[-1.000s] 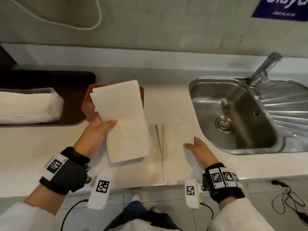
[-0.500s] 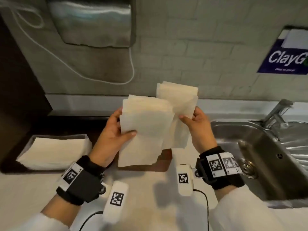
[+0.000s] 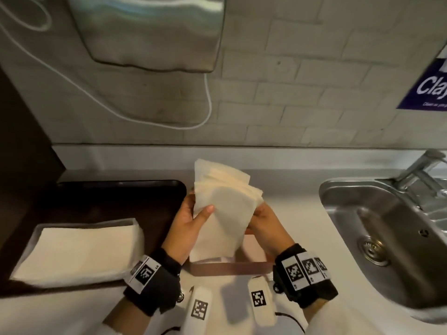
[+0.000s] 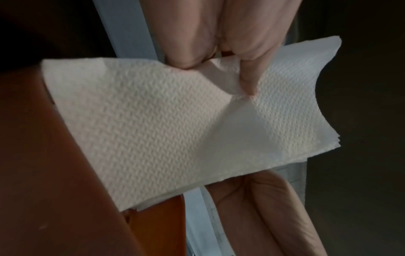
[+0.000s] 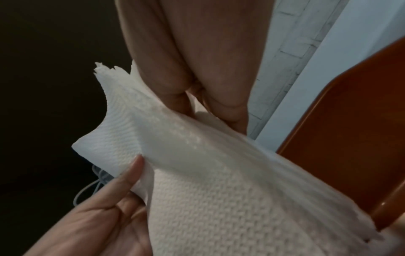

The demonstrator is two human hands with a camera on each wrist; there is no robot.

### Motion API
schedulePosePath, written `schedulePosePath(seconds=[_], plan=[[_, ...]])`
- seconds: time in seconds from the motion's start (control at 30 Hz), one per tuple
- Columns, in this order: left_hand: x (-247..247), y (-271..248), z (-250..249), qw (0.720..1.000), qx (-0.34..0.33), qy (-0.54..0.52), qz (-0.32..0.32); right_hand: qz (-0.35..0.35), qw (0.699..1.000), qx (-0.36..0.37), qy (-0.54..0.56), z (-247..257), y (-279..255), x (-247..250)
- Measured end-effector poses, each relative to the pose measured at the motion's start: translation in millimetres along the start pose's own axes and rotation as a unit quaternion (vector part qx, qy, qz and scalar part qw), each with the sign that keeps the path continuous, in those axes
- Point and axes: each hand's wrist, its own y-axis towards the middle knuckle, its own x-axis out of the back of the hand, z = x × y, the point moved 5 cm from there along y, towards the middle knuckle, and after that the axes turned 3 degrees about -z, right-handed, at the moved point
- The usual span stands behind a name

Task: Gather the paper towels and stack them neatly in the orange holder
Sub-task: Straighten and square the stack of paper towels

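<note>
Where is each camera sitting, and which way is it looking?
Head: on the person's head, looking forward and down at the counter; shows the left hand and right hand gripping the paper towels above the orange holder, plus both wristbands.
Left wrist: on the left wrist, looking along the hand; shows its fingers on the towels.
Right wrist: on the right wrist, looking along the hand; shows both hands' fingers on the towels.
Shared: both wrist views show the towels and the holder.
</note>
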Motion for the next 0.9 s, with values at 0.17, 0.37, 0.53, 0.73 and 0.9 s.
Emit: schedulePosePath(seconds=[0.17, 0.37, 0.53, 0.73, 0.9], plan=[[-1, 10, 14, 1.0, 0.006, 0.008, -0.006, -0.007, 1.0, -0.002, 0.018, -11, 7, 14], [-13, 20, 32, 0.999, -0.02, 0.051, -0.002, -0.024, 0.989, -0.024, 0.143, -23, 12, 19], [-20, 23, 34, 0.994, -0.038, 0.099, -0.016, 0.028, 0.976, -0.018, 0.216, -29, 12, 15], [-9, 19, 45, 0.984, 0.019, 0.177, -0.011, 0.046, 0.998, 0.005, 0.05, -45, 10, 20], [-8, 17, 48, 0.975, 0.016, 0.223, -0.008, 0.019, 0.999, 0.017, -0.048, -47, 9, 23]])
